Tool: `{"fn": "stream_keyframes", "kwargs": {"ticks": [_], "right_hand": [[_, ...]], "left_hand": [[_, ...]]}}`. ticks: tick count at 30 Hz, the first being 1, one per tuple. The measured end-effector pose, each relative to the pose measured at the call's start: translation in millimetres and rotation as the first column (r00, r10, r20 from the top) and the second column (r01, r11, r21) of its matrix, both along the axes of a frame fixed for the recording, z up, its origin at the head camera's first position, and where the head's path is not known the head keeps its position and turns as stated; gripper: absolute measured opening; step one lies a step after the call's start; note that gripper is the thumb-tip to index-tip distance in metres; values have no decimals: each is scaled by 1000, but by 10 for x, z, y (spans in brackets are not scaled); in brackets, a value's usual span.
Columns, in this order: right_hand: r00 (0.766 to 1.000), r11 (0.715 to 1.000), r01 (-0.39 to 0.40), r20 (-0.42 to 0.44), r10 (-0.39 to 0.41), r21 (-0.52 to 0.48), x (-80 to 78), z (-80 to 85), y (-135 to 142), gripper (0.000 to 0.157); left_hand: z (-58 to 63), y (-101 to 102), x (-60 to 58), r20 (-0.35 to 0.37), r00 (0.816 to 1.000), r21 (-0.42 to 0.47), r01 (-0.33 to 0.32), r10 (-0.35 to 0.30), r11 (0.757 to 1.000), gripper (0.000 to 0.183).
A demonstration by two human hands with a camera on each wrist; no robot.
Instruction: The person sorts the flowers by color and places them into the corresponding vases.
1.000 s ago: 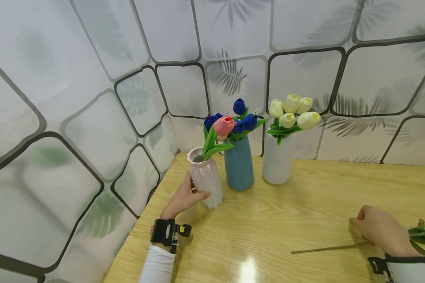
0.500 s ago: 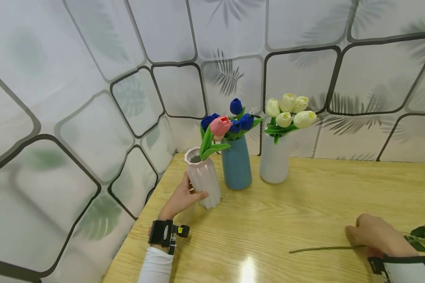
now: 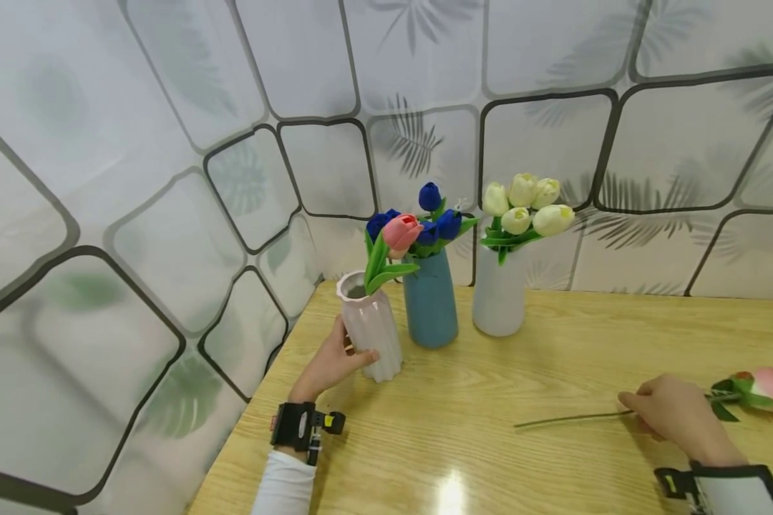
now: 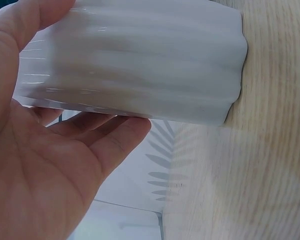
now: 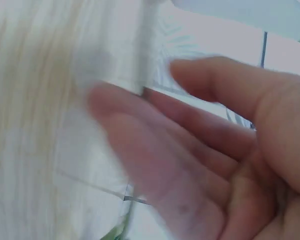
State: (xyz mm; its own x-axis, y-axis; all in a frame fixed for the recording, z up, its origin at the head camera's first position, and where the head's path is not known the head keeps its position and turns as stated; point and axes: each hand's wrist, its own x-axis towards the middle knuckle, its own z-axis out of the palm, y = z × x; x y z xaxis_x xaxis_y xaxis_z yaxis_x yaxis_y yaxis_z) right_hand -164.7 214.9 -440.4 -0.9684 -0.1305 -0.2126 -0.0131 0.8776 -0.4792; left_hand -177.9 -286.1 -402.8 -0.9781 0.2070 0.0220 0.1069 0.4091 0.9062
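On the left of the head view, my left hand (image 3: 331, 366) grips a pale pink fluted vase (image 3: 375, 336), thumb in front and fingers behind. Its wavy base meets the wood in the left wrist view, where the vase wall (image 4: 135, 60) fills the top. One pink tulip (image 3: 402, 233) with green leaves leans out of it. Toward the right, my right hand (image 3: 676, 415) holds a pink rose (image 3: 771, 391) by its long thin stem, low over the table. The bare stem end points left. The right wrist view is blurred; the stem (image 5: 146, 40) passes behind the fingers, thumb apart.
A blue vase (image 3: 431, 304) of blue tulips (image 3: 447, 223) stands just right of the pink one. Beside it is a white vase (image 3: 499, 293) with several cream tulips (image 3: 524, 200). A patterned curtain (image 3: 547, 143) hangs behind the wooden table (image 3: 464, 429).
My right hand has moved slightly left, then away from me, and the rose has come along, its bloom further into view. The left hand keeps its grip on the vase.
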Motion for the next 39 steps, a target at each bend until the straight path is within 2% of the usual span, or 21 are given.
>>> {"fn": "stream_keyframes", "kwargs": {"ticks": [2, 5, 8, 10, 12, 15, 16, 18, 22, 24, 26, 28, 29, 30, 31, 32, 33, 35, 36, 37, 39], "right_hand": [[996, 999, 46, -69, -47, -9, -7, 7, -41, 38], [967, 991, 126, -219, -134, -50, -2, -40, -121, 40], [933, 955, 211, -249, -260, -208, 5, -126, -181, 40], [913, 897, 278, -195, -358, -345, -1, -179, -198, 41], [893, 809, 345, -98, -439, -476, -14, -219, -193, 44], [861, 697, 422, 16, -508, -579, -27, -256, -187, 52], [856, 681, 432, 32, -516, -591, -29, -260, -186, 54], [850, 686, 440, 22, -526, -579, -24, -254, -188, 57], [853, 806, 397, -149, -501, -439, 4, -203, -177, 53], [846, 845, 386, -223, -484, -370, 16, -178, -158, 48], [843, 846, 389, -229, -486, -365, 22, -157, -129, 44], [843, 795, 406, -149, -516, -451, 19, -153, -100, 42], [839, 738, 424, -79, -538, -525, 13, -157, -86, 39], [832, 649, 444, 16, -555, -618, 4, -162, -70, 32], [824, 535, 463, 120, -554, -707, -6, -172, -56, 24], [818, 405, 479, 227, -529, -779, -15, -185, -45, 17], [814, 245, 490, 339, -471, -837, -24, -201, -33, 11], [812, -98, 516, 522, -259, -851, -37, -245, -20, 18], [805, -230, 543, 579, -131, -807, -39, -264, -24, 24], [802, -303, 568, 597, -7, -765, -42, -286, -40, 28], [787, -384, 610, 585, 193, -693, -51, -324, -102, 34]], "left_hand": [[-1, 0, 3, 2, 1000, -1, -3, 3, 1000, 84], [51, 21, 36, 7, 1000, -10, -2, 2, 1000, 83], [58, 22, 38, 10, 1000, -21, 0, 0, 1000, 82], [55, 24, 31, 14, 1000, -21, 3, -2, 1000, 81], [52, 28, 24, 12, 1000, -22, 5, -5, 1000, 80], [-53, -4, -44, 8, 1000, -24, 4, -3, 1000, 83], [-94, -16, -68, 5, 1000, -24, 0, 0, 1000, 83], [-182, -45, -114, 1, 1000, -23, -5, 6, 1000, 85], [-271, -83, -148, -15, 1000, -16, -13, 12, 1000, 86], [-287, -94, -149, -23, 1000, -9, -14, 13, 1000, 86], [-291, -99, -149, -29, 999, -3, -12, 12, 1000, 86], [-289, -99, -146, -34, 999, -3, -11, 11, 1000, 86], [-286, -97, -143, -35, 999, -5, -10, 10, 1000, 86], [-281, -95, -139, -36, 999, -7, -9, 9, 1000, 86], [-278, -96, -136, -35, 999, -8, -9, 9, 1000, 86], [-274, -94, -132, -34, 999, -10, -9, 9, 1000, 87], [-271, -93, -128, -34, 999, -13, -10, 9, 1000, 87], [-266, -92, -124, -32, 999, -16, -11, 11, 1000, 87], [-266, -91, -124, -32, 999, -17, -12, 11, 1000, 88], [-267, -92, -125, -32, 999, -18, -12, 12, 1000, 87], [-268, -92, -130, -33, 999, -21, -13, 13, 1000, 87]]}}
